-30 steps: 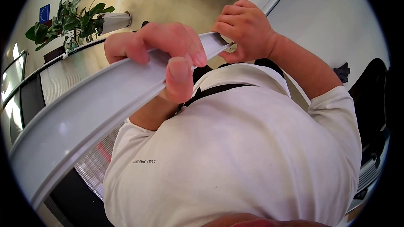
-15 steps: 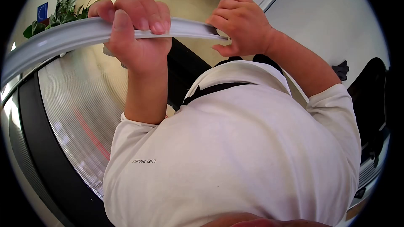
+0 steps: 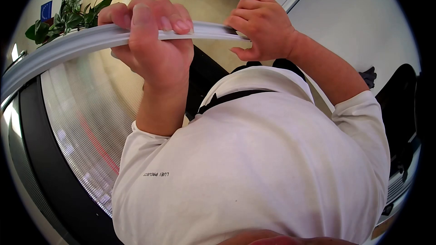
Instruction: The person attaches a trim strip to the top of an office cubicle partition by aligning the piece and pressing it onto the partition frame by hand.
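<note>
A long white grooved strip (image 3: 81, 41) runs across the upper part of the head view, from the left edge to my right hand. My left hand (image 3: 156, 41) is closed round it, fingers over the far side and thumb on the near side. At the strip's right end, my right hand (image 3: 263, 27) has its curled fingers on the end, with the thumb lower and apart from them. A dark patch shows in the groove beside those fingers. What lies inside the right palm is hidden.
A ribbed translucent panel (image 3: 91, 118) in a black frame (image 3: 41, 131) stands at my left. Behind it is a leafy plant (image 3: 68, 20) near a small blue sign (image 3: 46, 12). To the right are a white panel (image 3: 349, 22) and a black chair (image 3: 399, 104).
My left hand has shifted slightly to the right along the strip, its wrist tilting a little. The strip's left part sits slightly lower. My right hand stays nearly in place.
</note>
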Available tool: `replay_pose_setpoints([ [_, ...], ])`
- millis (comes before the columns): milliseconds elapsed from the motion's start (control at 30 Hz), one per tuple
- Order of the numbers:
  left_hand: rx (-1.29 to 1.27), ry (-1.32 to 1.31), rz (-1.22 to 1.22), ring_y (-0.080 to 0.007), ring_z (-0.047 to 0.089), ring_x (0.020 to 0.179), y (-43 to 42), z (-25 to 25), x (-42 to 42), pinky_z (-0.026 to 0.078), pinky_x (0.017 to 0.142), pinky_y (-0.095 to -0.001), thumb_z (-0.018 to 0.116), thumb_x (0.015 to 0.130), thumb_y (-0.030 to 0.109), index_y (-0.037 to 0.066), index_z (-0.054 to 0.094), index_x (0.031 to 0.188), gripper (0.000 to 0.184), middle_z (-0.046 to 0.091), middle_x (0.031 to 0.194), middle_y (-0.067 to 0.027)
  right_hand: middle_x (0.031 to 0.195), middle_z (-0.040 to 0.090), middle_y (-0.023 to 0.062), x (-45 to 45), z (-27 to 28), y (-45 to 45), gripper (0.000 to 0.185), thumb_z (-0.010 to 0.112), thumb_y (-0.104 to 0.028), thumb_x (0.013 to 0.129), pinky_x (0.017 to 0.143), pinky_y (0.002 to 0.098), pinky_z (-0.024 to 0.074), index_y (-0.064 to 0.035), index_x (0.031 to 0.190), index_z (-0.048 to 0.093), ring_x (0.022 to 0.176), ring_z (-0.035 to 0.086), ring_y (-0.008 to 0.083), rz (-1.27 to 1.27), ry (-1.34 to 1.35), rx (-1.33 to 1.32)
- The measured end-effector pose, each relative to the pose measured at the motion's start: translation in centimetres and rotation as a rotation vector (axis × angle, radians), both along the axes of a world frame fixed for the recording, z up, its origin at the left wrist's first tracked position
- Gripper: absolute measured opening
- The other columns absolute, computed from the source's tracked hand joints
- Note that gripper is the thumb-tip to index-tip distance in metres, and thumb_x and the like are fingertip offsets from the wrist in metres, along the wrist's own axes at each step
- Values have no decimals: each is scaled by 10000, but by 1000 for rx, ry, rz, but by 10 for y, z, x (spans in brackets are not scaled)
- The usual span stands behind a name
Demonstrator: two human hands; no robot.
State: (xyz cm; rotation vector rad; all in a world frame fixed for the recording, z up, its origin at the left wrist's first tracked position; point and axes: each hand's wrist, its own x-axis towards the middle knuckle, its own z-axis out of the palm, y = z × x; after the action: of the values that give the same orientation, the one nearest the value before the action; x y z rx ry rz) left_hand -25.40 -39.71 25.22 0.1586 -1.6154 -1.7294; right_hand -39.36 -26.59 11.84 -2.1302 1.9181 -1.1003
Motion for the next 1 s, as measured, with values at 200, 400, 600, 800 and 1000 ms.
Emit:
replay_pose_setpoints([
  [200, -12, -26, 8, -162, 533, 569, 5, 2, 2, 475, 526, -316, 442, 1072, 144, 216, 597, 1067, 170, 516, 725, -17, 894, 683, -18, -5, -2, 0, 363, 790, -420, 750, 947, 365, 498, -142, 961, 689, 944, 649, 178, 0, 25, -21],
  [400, -87, 42, -126, -171, 545, 597, 5, -4, 5, 509, 556, -321, 479, 1099, 200, 211, 585, 1178, 133, 532, 759, -32, 904, 679, -21, -5, -2, -1, 365, 798, -414, 753, 964, 375, 492, -145, 970, 681, 957, 644, 178, 21, 23, -29],
  [600, -116, 14, -141, -169, 553, 611, 3, -4, 6, 520, 572, -322, 513, 1105, 231, 226, 582, 1226, 140, 533, 773, -31, 912, 676, -29, -5, -3, -2, 361, 798, -414, 752, 976, 379, 485, -153, 970, 677, 962, 638, 176, 24, 27, -31],
  [800, -119, 5, -109, -164, 552, 610, 7, -6, 3, 521, 571, -321, 526, 1111, 248, 227, 592, 1244, 150, 533, 782, -27, 916, 674, -35, -7, -5, 1, 353, 800, -403, 752, 965, 378, 482, -156, 971, 675, 961, 637, 171, 27, 15, -35],
  [1000, -116, 11, -134, -165, 552, 610, 10, -9, -1, 520, 566, -322, 525, 1111, 235, 228, 601, 1253, 161, 538, 788, -27, 918, 681, -26, -7, -10, 4, 337, 813, -343, 726, 930, 376, 494, -155, 974, 683, 946, 643, 186, 12, -15, -68],
])
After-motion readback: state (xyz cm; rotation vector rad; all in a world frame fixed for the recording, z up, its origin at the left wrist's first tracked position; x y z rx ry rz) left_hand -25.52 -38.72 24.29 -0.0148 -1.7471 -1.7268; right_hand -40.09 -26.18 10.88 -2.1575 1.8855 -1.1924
